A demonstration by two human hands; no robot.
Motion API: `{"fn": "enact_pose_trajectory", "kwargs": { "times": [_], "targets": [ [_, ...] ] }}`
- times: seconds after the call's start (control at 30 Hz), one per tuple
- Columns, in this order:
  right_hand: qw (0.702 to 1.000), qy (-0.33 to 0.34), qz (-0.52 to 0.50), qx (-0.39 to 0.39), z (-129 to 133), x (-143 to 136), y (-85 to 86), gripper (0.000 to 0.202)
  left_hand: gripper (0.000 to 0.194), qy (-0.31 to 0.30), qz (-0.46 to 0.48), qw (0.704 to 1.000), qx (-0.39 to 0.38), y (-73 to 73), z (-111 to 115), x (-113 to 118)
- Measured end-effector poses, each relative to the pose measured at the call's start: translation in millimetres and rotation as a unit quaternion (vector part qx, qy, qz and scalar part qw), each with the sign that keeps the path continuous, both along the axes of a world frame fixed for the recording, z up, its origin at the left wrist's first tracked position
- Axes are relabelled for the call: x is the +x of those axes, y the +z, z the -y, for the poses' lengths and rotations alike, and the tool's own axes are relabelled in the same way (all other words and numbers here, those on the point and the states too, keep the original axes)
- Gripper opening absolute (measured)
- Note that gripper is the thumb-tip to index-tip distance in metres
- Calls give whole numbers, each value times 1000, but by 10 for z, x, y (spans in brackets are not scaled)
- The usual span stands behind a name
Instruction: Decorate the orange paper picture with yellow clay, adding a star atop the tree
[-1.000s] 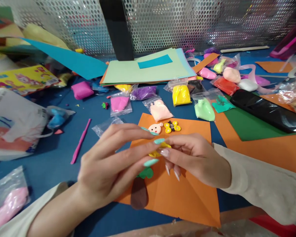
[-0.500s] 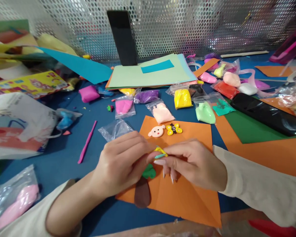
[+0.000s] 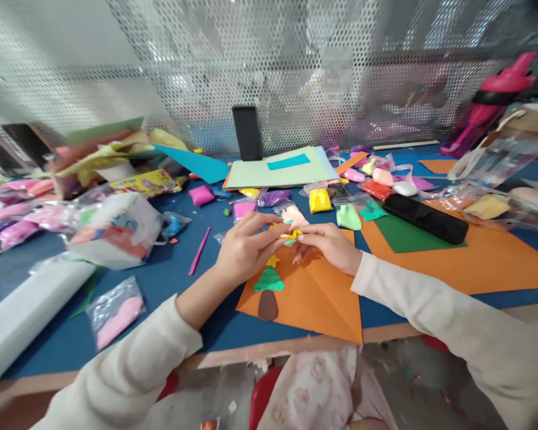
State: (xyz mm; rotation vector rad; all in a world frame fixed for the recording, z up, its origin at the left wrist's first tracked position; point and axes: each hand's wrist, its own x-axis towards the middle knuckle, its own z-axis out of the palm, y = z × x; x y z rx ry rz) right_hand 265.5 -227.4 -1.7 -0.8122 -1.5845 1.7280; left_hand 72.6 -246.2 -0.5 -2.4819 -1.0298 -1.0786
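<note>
Fingertips of my left hand (image 3: 246,245) and my right hand (image 3: 334,246) pinch a small twisted piece of yellow clay (image 3: 292,234) between them. Both hands are over the upper part of an orange sheet (image 3: 320,292). On the sheet's left side lies a flat green clay tree (image 3: 269,279) with a brown trunk (image 3: 268,305) below it and a yellow star (image 3: 273,261) on top. Just beyond the hands is a bag of pale pink clay (image 3: 293,215), partly covered by my fingers.
Bagged clay, including a yellow block (image 3: 320,200), lines the back. A phone (image 3: 247,132) leans upright behind stacked paper (image 3: 278,173). A black case (image 3: 425,218) lies right; a purple tool (image 3: 199,251), white bag (image 3: 121,230) and white box (image 3: 31,310) lie left.
The view has pulled back and tilted up, showing more of the table and both sleeves. The tree and star now show beside my left hand; the pink face and butterfly are hidden. The yellow clay remains pinched.
</note>
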Motion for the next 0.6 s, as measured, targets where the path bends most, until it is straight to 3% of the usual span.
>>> {"fn": "enact_pose_trajectory", "kwargs": {
  "times": [0.1, 0.3, 0.47, 0.6],
  "targets": [
    [1000, 24, -8, 14, 23, 3, 28, 51, 32, 22, -31, 999, 20, -11, 11, 60],
    [997, -3, 34, 76, -32, 45, -12, 49, 37, 75, -82, 991, 67, 42, -60, 102],
    [985, -43, 98, 133, -131, 32, -82, 40, 41, 35, -147, 982, 112, 148, -143, 76],
    [952, -99, 159, 240, -112, 72, -125, 41, 34, -12, -190, 972, 140, 143, -156, 41]
  ]
}}
